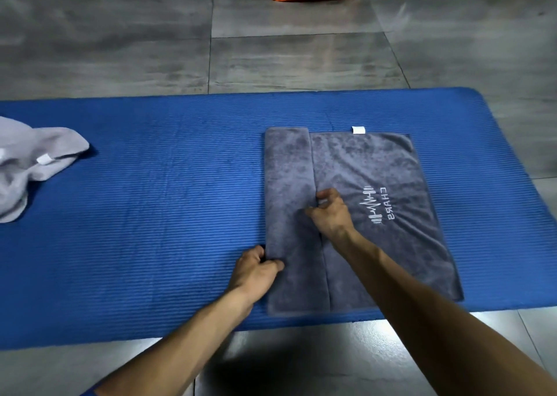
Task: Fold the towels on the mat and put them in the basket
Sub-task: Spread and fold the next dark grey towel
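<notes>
With the left hand (256,267) gripping the folded edge of the grey towel (373,178) on the blue mat (150,214) and the right hand (330,211) pinching the flap's inner edge, the person should probably keep both edges parallel and smooth.

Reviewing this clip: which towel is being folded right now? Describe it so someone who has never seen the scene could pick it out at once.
Start from the blue mat on the grey tiled floor. On its right half lies the dark grey towel, flat, its left strip folded over, with both hands on it. Unlike the pale grey towel crumpled at the mat's left end, it carries a white logo and a small white tag at its far edge.
</notes>
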Available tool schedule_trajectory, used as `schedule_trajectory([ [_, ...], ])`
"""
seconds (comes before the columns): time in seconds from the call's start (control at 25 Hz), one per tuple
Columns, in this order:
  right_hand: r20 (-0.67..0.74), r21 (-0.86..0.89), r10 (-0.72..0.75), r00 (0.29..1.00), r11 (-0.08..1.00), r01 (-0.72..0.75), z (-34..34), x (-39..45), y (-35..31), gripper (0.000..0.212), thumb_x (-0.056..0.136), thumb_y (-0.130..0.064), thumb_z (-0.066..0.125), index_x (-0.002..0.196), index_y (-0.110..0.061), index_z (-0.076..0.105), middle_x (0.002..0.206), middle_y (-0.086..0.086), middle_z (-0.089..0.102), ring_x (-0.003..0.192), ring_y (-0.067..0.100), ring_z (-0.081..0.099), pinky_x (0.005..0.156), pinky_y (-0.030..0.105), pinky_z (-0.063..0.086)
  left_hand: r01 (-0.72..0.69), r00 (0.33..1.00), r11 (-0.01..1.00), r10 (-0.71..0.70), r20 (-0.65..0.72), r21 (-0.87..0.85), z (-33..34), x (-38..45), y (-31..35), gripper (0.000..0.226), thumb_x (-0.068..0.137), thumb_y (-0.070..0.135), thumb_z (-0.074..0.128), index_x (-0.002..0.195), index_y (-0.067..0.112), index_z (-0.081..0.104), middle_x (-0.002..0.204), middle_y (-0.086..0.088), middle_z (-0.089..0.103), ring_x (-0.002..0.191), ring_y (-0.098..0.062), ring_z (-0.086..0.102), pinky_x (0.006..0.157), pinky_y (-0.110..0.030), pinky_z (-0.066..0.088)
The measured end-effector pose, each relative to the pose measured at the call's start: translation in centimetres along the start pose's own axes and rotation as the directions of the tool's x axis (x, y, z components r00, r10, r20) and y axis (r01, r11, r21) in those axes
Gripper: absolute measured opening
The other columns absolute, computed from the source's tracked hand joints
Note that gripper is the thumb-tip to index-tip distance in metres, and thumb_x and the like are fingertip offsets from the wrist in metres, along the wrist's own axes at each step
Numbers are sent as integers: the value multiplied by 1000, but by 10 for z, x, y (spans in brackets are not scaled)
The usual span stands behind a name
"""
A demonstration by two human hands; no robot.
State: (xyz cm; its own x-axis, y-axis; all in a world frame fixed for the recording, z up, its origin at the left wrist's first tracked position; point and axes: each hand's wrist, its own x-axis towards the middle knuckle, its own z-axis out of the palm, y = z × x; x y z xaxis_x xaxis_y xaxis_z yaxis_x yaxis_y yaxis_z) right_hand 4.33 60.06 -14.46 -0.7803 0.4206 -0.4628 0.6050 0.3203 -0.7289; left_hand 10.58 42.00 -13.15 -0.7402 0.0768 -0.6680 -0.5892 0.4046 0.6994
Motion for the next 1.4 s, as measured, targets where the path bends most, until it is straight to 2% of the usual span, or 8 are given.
schedule_trajectory([
  [0.16, -4, -18, -7, 1000, 1000, 7, 12, -7, -7, 35, 79, -21, 71, 106, -21, 49, 94, 3, 62, 100, 30, 63, 86, 36, 52, 10, 1000, 995, -9, 16, -97, -19, -5, -8, 13, 86, 6, 69, 96, 8, 61, 93, -6, 74, 85, -18, 71, 75, -27, 57],
  [0.24, -117, -281, -251, 961, 937, 210, 16, -16, -17, 35, 83, -22, 64, 113, -14, 50, 110, 7, 58, 107, 32, 56, 86, 38, 48, -6, 998, 993, 13, 55, -121, -23, -6, -12, 15, 86, 0, 67, 98, 5, 60, 95, -9, 73, 85, -17, 71, 72, -22, 57],
  [0.32, -33, -519, -481, 876, 757, 396, 27, -26, -36, 29, 87, -29, 59, 110, -12, 52, 112, 10, 57, 104, 32, 56, 79, 39, 45, -27, 997, 991, 36, 68, -132, -23, -4, -16, 15, 86, -2, 67, 99, 5, 61, 95, -9, 74, 86, -18, 71, 76, -24, 57],
  [0.52, 258, -782, -349, 901, 472, 407, 70, -32, -75, 34, 95, -35, 54, 118, -11, 59, 119, 9, 63, 109, 29, 62, 79, 36, 49, -55, 996, 998, 57, 66, -34, -24, 4, -27, 17, 82, 13, 74, 96, 17, 67, 89, 3, 76, 86, -13, 72, 84, -37, 58],
  [0.92, 302, -624, -423, 854, 590, 513, 112, -58, -100, 17, 91, -24, 54, 92, -8, 61, 93, 12, 69, 85, 32, 67, 59, 30, 38, -164, 985, 986, 164, -50, -13, -73, -5, -53, 21, 86, 13, 65, 102, 27, 62, 98, 9, 73, 95, -9, 67, 92, -36, 53],
  [1.2, 448, -501, -572, 687, 476, 723, 157, -81, -92, 26, 95, -27, 47, 110, -13, 62, 108, 10, 67, 99, 32, 63, 79, 38, 50, -148, 973, 985, 162, -165, 94, -129, -24, -84, 42, 85, 9, 69, 122, 24, 55, 85, 5, 71, 87, -12, 66, 90, -41, 51],
  [1.32, 429, -487, -680, 594, 380, 787, 146, -78, -58, 42, 84, -13, 54, 126, -11, 61, 124, 8, 64, 111, 31, 61, 95, 41, 48, -304, 874, 791, 454, -176, 530, -134, -23, -85, 47, 83, 23, 66, 128, 24, 50, 105, 7, 61, 96, -17, 58, 90, -38, 49],
  [1.4, 487, -515, -671, 558, 295, 805, 137, -73, -33, 50, 82, -16, 47, 130, -11, 61, 134, 7, 60, 121, 30, 58, 102, 44, 46, -418, 743, 388, 667, 63, 822, -133, -16, -84, 44, 81, 29, 54, 124, 22, 54, 121, 2, 55, 105, -22, 54, 90, -38, 48],
])
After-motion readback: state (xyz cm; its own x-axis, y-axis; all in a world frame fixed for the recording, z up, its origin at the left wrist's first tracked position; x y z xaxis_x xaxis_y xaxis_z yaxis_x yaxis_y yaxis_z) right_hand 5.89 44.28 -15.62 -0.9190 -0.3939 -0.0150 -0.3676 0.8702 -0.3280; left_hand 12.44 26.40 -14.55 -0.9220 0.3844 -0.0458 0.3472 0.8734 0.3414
